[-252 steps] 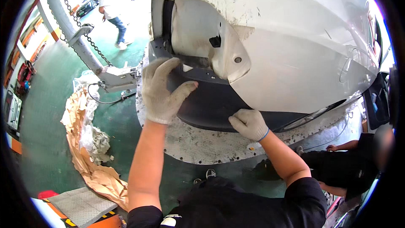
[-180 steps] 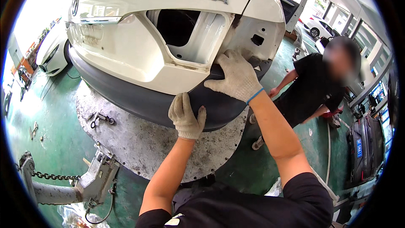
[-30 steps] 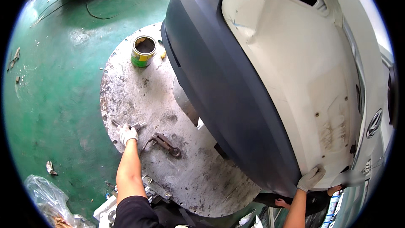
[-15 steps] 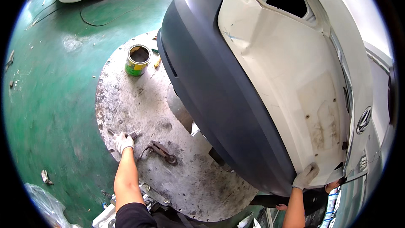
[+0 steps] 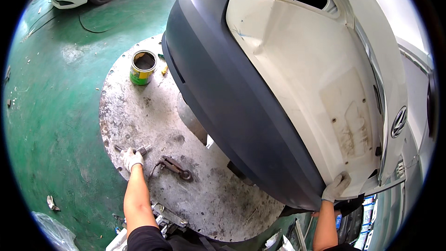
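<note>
"While the right hand (image 5: 336,187) rests on the car's white rear panel (image 5: 297,74), what occupies the left hand (image 5: 132,158)?"

"Gloved like its partner, it lies over a metal bar-like tool (image 5: 146,149) near the left rim of the round metal plate (image 5: 209,209); one end of the tool shows on either side of the glove."

"Are the fingers clamped?"

"On the left they bend over the tool's middle, but whether they are closed round it cannot be told. Those of the right lie close together, laid on the panel just beside the dark bumper (image 5: 241,116), apparently grasping nothing."

"How is such a hold best made?"

"In my judgement, with the thumb passed under the bar and the grip near its balance, before any weight is taken. The dark ring-ended tool (image 5: 176,168) lies near on the right and could be knocked; the can (image 5: 140,77) stands well apart. The right palm should bear lightly and flat, since the reach is wide and leaning hard could mark the panel"
</note>
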{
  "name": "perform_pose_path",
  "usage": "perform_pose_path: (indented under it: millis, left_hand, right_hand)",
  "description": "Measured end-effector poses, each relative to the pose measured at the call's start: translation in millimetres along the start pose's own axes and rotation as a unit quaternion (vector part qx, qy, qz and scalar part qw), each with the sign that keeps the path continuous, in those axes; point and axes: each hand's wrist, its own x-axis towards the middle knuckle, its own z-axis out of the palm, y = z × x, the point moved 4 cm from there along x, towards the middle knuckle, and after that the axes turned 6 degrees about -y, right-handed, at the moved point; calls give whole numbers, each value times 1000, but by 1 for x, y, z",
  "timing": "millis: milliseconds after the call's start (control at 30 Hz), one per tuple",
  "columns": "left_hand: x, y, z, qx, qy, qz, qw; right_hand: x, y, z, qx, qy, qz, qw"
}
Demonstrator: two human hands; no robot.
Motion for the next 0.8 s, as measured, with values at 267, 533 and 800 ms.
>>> perform_pose_path:
  millis: [267,533,800]
  left_hand:
    - [-2,3,-9,6,-16,-3,1000]
    - [11,-15,14,-5,-24,34,999]
    - [4,-8,4,52,-43,49,997]
  right_hand:
    - [15,20,-39,26,31,25,999]
    - [77,8,-153,69,81,65,992]
    - [152,19,-263,-278,221,-94,930]
